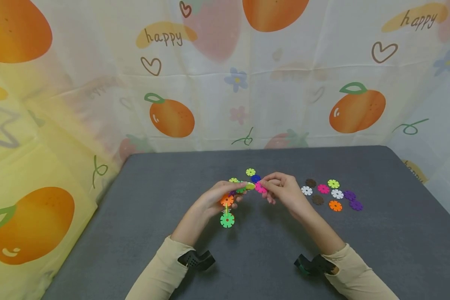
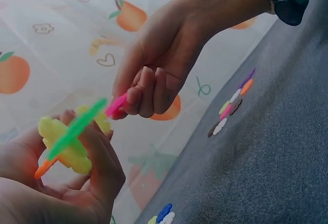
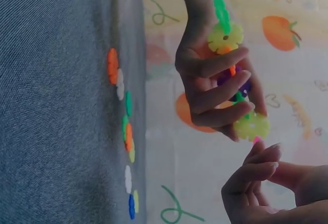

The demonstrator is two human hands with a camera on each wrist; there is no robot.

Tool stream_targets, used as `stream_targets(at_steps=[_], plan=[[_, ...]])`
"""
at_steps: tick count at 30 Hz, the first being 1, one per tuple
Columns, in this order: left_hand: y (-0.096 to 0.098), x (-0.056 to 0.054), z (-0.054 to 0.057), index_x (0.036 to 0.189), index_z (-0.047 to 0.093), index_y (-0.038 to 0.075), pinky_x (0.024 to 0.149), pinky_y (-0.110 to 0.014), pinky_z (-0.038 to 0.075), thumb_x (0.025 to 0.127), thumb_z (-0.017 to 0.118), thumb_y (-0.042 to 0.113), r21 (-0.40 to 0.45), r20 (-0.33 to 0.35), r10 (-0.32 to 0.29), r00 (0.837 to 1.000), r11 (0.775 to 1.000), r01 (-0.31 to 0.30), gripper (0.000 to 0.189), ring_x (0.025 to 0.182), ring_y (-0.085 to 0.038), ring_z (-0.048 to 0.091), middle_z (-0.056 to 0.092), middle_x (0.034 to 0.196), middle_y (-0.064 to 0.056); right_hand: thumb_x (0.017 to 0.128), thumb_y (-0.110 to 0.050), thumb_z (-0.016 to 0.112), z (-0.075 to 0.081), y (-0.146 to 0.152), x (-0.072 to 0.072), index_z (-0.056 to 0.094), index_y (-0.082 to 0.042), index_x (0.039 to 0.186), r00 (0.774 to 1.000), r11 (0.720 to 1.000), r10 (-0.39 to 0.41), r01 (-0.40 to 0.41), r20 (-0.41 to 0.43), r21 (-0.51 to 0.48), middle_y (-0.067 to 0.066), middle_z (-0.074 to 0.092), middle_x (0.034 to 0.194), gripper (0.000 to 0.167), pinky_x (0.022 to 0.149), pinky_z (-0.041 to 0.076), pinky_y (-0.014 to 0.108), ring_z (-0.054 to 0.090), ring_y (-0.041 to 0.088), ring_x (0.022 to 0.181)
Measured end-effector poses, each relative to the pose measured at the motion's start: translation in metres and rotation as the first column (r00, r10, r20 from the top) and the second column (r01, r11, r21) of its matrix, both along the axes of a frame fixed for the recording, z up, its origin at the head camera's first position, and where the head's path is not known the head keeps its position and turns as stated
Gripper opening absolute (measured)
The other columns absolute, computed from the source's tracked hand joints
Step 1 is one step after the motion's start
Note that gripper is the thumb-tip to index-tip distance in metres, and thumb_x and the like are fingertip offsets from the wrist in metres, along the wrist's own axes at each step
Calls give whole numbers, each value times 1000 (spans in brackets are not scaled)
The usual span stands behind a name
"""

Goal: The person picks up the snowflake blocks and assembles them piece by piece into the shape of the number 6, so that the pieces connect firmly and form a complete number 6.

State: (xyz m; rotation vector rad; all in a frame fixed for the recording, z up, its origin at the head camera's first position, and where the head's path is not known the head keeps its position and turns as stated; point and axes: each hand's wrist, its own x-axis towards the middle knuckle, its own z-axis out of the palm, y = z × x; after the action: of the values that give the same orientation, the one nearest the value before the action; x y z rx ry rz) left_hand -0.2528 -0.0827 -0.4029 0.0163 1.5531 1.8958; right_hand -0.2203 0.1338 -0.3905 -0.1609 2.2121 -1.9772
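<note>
My left hand [image 1: 214, 199] holds a chain of notched plastic discs slotted into each other at angles. A green disc [image 1: 227, 220] hangs at the chain's near end, below an orange disc [image 1: 226, 200]. In the right wrist view a purple disc [image 3: 245, 86] shows partly behind the left fingers. A yellow disc [image 1: 250, 186] sits at the chain's right end. Between thumb and fingertips, my right hand [image 1: 285, 191] pinches a pink disc [image 1: 261, 188], its edge right at the yellow disc's rim. The slot where the two meet is hidden.
On the grey table [image 1: 153, 233], loose discs lie to the right, among them a brown disc [image 1: 318, 200], a white disc [image 1: 337, 194] and an orange disc [image 1: 335, 206]. Behind the hands are a blue disc [image 1: 256, 178] and another yellow disc [image 1: 250, 171]. A printed curtain [image 1: 210, 96] hangs behind the table.
</note>
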Motion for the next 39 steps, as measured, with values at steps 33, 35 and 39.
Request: stream_targets(at_steps=[33,35,39], plan=[[5,10,13,78,72,9,51,-19,44,93,66,24,-79,-81,51,995,995,-58,22,59,-10,48,59,68,0,96,-18,62,13,-2,13,59,1,107,974,995,3,19,-227,93,6,68,70,22,52,54,29,59,15,53],[5,10,13,78,72,9,52,-19,47,92,67,25,-100,-98,55,994,993,-65,22,61,-11,50,59,68,0,96,-17,62,13,-2,12,59,0,107,968,996,19,4,-249,92,10,68,73,20,53,54,31,60,16,55],[3,9,14,91,70,3,57,-21,54,94,65,24,-103,-129,35,991,994,-48,22,64,-11,55,64,76,0,96,-16,63,12,-1,11,59,-1,108,966,997,36,-18,-256,74,14,69,77,20,54,55,30,62,16,57]])
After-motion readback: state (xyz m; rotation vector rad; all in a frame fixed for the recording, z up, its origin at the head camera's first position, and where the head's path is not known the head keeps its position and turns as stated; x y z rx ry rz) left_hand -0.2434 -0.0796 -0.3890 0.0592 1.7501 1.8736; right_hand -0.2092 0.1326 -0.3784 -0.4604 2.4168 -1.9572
